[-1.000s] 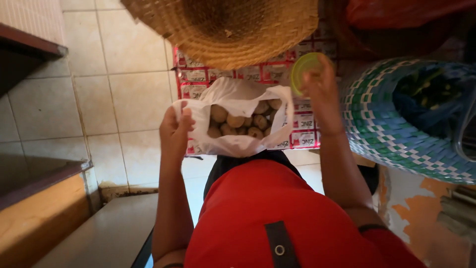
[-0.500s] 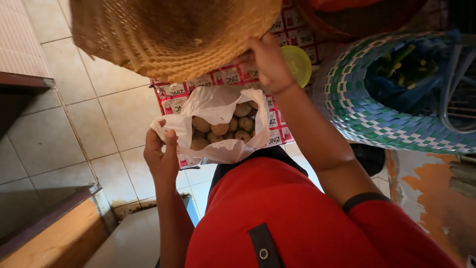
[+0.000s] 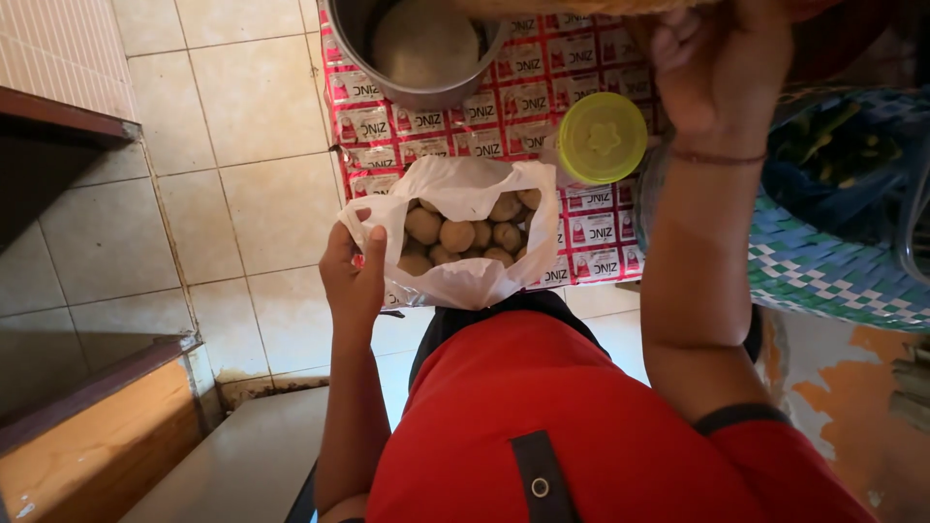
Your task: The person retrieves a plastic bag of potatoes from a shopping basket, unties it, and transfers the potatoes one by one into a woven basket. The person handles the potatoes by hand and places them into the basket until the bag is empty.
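From the head camera I looked straight down and saw my left hand (image 3: pixel 354 276) closed on the near-left edge of a white plastic bag (image 3: pixel 465 276), thumb up along the rim, pinching the film so that the mouth stayed open. The bag was full of small round tan potatoes (image 3: pixel 460 235), packed close and touching one another, and it hung just in front of my red shirt (image 3: pixel 572 426). My right hand (image 3: pixel 722 73) was raised near the top right of the view, fingers curled around the edge of something woven at the frame's upper border; only a sliver of that showed, so I could not tell exactly what it gripped. A thin band circled that wrist. Below the bag lay a red and white printed mat (image 3: pixel 504 116) on the pale tiled floor (image 3: pixel 242 126). On the mat, beyond the bag, stood a round metal pot (image 3: pixel 417 48), partly cut off by the top edge, and to the right of the bag's mouth sat a yellow-green round lid (image 3: pixel 602 138), just beside my right forearm. A green, blue and white woven basket (image 3: pixel 833 271) stood at the right, with a dark bag inside. A wooden step edge (image 3: pixel 97 387) ran along the lower left.
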